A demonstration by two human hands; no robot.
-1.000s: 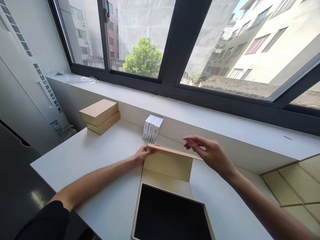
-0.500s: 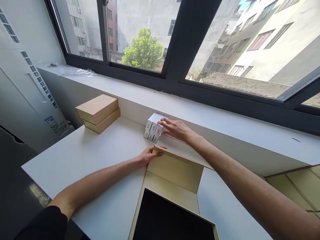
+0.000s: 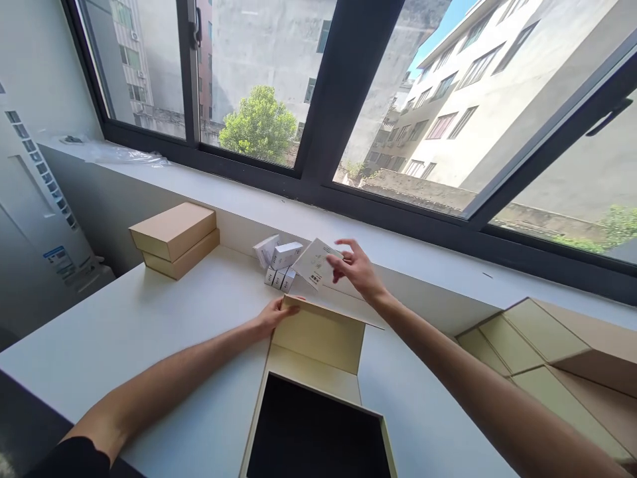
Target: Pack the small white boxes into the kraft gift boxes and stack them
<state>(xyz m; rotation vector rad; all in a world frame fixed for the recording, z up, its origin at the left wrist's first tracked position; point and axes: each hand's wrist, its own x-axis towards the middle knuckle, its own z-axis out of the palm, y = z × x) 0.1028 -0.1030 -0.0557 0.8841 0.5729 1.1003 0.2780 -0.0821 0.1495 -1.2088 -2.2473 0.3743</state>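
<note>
My left hand [image 3: 273, 316] grips the upper left corner of the raised lid flap [image 3: 323, 335] of a tan cardboard gift box, thumb on the inner face. The box's black interior [image 3: 318, 431] faces up in front of me. My right hand [image 3: 359, 269] pinches a flat white carton [image 3: 313, 264] with printed text, tilted, just right of a small pile. In that pile, several small white cartons [image 3: 279, 279] stand side by side. Two more white cartons, one of them here [image 3: 286, 255], lie askew on top or behind.
Two closed tan boxes [image 3: 174, 232] are stacked at the table's back left. More tan boxes [image 3: 542, 338] are piled at the right. Behind the white table [image 3: 189, 332] run a window sill [image 3: 239, 192] and dark window frames. Clear plastic wrap [image 3: 124, 154] lies on the sill.
My right hand has lifted a white carton off the pile and drawn it right. The top cartons have shifted askew. My left hand stays on the flap; the view has turned right.
</note>
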